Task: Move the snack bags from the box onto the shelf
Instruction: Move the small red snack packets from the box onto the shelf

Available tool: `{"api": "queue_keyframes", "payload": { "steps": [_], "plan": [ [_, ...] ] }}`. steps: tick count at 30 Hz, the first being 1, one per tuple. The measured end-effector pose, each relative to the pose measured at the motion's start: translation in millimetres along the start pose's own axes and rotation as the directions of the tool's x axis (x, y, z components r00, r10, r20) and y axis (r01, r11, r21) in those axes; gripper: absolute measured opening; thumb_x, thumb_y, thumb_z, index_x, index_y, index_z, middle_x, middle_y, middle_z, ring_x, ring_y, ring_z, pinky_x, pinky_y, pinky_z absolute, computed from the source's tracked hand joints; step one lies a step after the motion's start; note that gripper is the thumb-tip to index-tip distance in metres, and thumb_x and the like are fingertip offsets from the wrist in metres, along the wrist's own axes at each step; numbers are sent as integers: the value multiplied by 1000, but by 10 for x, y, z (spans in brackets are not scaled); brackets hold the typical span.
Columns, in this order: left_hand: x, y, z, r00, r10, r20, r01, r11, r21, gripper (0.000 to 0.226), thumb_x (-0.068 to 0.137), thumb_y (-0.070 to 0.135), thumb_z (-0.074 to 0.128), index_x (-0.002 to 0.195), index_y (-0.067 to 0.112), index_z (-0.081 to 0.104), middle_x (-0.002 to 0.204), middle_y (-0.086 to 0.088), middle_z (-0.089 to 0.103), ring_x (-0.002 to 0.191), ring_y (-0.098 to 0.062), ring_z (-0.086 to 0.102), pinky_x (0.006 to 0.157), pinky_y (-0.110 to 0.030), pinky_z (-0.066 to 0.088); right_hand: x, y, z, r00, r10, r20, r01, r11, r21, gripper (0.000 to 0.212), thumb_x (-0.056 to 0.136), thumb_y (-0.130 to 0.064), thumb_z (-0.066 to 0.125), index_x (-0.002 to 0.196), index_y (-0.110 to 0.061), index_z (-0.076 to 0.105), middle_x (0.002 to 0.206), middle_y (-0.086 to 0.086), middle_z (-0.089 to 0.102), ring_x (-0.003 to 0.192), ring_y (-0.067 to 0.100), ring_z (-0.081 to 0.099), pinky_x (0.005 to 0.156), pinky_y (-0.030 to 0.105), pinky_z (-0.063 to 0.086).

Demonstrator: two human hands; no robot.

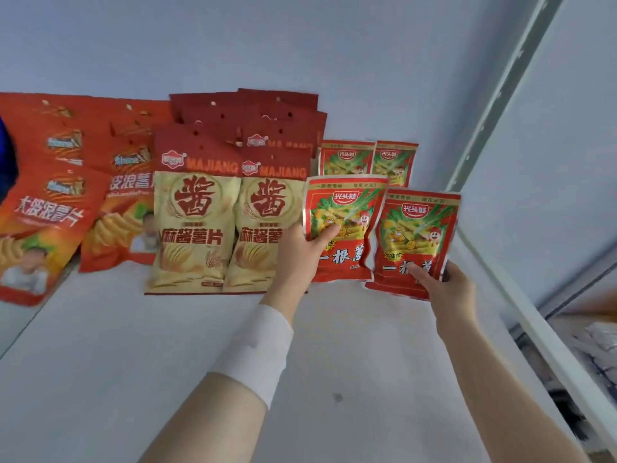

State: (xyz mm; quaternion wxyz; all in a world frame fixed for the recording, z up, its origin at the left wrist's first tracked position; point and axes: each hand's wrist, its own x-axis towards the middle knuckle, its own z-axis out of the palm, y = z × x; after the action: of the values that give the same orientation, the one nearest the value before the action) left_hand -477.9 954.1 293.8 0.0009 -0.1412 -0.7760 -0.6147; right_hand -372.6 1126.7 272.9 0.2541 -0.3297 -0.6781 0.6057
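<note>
Snack bags in red, two of them, stand upright side by side near the right end of the shelf (167, 345), one in each hand. The left red bag (347, 208) is gripped by the left hand (298, 252) at its lower left edge, with the thumb (325, 233) laid across the front and the fingers hidden behind. The right red bag (419, 228) is pinched at its bottom right corner by the right hand (447, 289), thumb on the front, fingers curled round the back. The two bags sit just beside each other, the right one slightly lower and nearer. Their lower edges are down at the shelf surface; whether they rest on it cannot be told.

Right behind them two more red bags (347, 158) of the same kind stand against the back wall (300, 45). To the left, touching the left red bag's side, are rows of beige bags (195, 228) with dark red tops, several deep. Further left lean the orange bags (40, 228), overlapping one another.

A white wristband (257, 352) wraps the left forearm. A pale upright post (500, 95) marks the shelf's right side, and a blue shape (6, 155) shows at the far left edge.
</note>
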Motion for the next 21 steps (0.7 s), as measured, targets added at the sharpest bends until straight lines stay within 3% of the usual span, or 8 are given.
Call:
{"api": "queue_keyframes", "payload": {
  "steps": [4, 7, 8, 13, 21],
  "plan": [
    [488, -94, 338, 999, 4, -45, -3, 1000, 31, 34, 85, 34, 65, 107, 10, 58, 89, 7, 61, 77, -4, 62, 61, -9, 49, 616, 64, 178, 1000, -7, -11, 7, 1000, -29, 20, 77, -19, 75, 92, -12, 63, 84, 5, 66, 73, 17, 62, 68, 27, 49],
    [805, -164, 547, 995, -1, -95, 8, 997, 71, 40, 83, 39, 66, 111, 12, 57, 100, 3, 66, 89, -15, 66, 74, -30, 56, 1025, 91, 304, 1000, -24, -7, 23, 997, -69, 22, 75, -24, 76, 90, -13, 64, 86, 4, 67, 77, 19, 63, 71, 30, 50],
    [888, -159, 610, 994, -2, -112, 10, 998, 70, 40, 83, 39, 66, 113, 13, 55, 103, 2, 66, 91, -15, 66, 74, -31, 56, 1141, 92, 341, 1000, -26, -3, 25, 997, -70, 23, 75, -25, 76, 91, -14, 63, 86, 3, 67, 77, 18, 63, 70, 29, 50],
    [1189, -186, 854, 988, -60, -145, 69, 996, 59, 41, 87, 32, 63, 121, 13, 51, 105, 7, 58, 92, -5, 57, 63, -8, 41, 1536, 115, 463, 998, -52, 19, 53, 998, -46, 27, 77, -23, 75, 94, -14, 56, 83, -2, 63, 72, 9, 61, 61, 19, 47],
    [1327, -397, 989, 953, -102, -286, 132, 987, 87, 42, 88, 32, 62, 123, 13, 47, 117, 1, 60, 102, -9, 58, 69, -12, 44, 1752, 205, 630, 998, -58, 33, 60, 997, -56, 30, 78, -28, 74, 96, -19, 52, 81, -14, 59, 73, -1, 58, 62, 16, 47]
  ]
}}
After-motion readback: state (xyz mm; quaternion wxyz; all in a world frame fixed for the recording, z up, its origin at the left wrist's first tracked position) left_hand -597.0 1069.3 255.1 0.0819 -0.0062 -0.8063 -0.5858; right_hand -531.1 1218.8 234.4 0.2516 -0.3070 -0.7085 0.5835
